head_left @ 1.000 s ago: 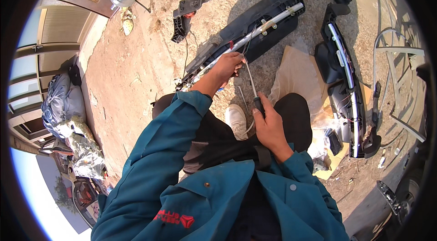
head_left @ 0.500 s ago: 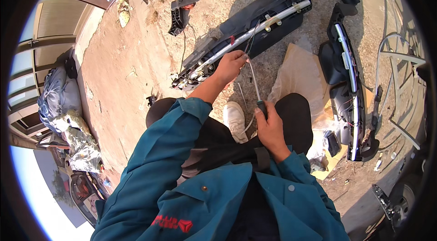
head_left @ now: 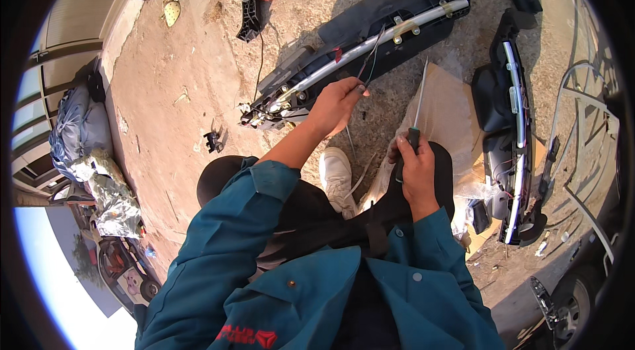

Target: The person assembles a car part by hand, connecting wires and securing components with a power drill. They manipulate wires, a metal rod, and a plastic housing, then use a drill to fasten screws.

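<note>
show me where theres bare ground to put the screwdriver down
Widest bare dirt lies left of the long black panel, between it and the bundled bags, broken only by a small black clip. The cardboard beside the right hand and screwdriver is partly free. Crowded: wires by the left hand, and right, around the second panel.

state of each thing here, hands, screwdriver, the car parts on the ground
left hand: fingers pinching thin wires at the long black panel
right hand: shut on screwdriver handle
screwdriver: held, shaft pointing away
long black panel: lying inner side up, wiring exposed
second panel: lying on ground, untouched
cardboard: flat on dirt
</note>
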A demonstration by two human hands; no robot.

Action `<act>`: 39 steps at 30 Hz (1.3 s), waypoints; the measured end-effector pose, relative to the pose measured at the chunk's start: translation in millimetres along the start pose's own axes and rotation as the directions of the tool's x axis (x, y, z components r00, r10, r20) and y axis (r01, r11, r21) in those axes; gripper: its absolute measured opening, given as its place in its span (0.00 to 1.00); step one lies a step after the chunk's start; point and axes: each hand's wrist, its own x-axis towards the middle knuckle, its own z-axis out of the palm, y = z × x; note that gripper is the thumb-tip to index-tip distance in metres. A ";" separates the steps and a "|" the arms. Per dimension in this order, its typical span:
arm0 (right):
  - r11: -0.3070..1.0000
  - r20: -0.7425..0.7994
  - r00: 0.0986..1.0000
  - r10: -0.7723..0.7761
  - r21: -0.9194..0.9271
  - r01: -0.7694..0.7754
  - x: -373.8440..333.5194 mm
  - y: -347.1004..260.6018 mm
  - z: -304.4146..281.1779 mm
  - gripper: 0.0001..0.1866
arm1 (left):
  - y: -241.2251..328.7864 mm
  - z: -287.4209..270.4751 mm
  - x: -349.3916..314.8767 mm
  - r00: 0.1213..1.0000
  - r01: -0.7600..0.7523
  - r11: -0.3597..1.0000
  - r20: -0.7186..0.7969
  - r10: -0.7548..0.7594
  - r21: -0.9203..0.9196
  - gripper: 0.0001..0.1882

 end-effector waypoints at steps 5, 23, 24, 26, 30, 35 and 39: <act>0.979 0.110 0.985 -0.130 0.172 0.110 94.1 -15.1 37.8 0.07 | 7.0 -1.7 3.2 0.984 0.157 0.970 0.117 -0.136 -0.187 0.14; 0.979 0.316 0.946 -0.080 0.205 0.014 135.5 -15.8 56.3 0.09 | 9.8 -13.2 3.8 0.966 0.244 0.866 0.189 -0.177 -0.437 0.15; 0.980 0.322 0.944 -0.074 0.200 0.009 136.1 -15.9 56.2 0.09 | 9.8 -13.4 3.5 0.967 0.241 0.869 0.183 -0.178 -0.432 0.15; 0.977 0.320 0.943 -0.086 0.213 0.017 137.4 -16.1 56.9 0.09 | 9.9 -11.1 4.1 0.969 0.232 0.874 0.175 -0.172 -0.426 0.14; 0.972 0.310 0.946 -0.091 0.234 0.017 138.8 -16.1 57.9 0.10 | 10.0 -13.2 2.8 0.963 0.254 0.872 0.191 -0.189 -0.418 0.14; 0.964 0.290 0.955 -0.068 0.266 -0.012 139.6 -15.2 58.2 0.11 | 12.0 -12.9 0.4 0.970 0.227 0.905 0.162 -0.179 -0.359 0.11; 0.947 0.217 0.975 -0.040 0.318 -0.032 141.6 -12.9 58.3 0.12 | 24.1 -0.3 -6.8 0.999 -0.012 0.973 -0.027 0.018 0.231 0.09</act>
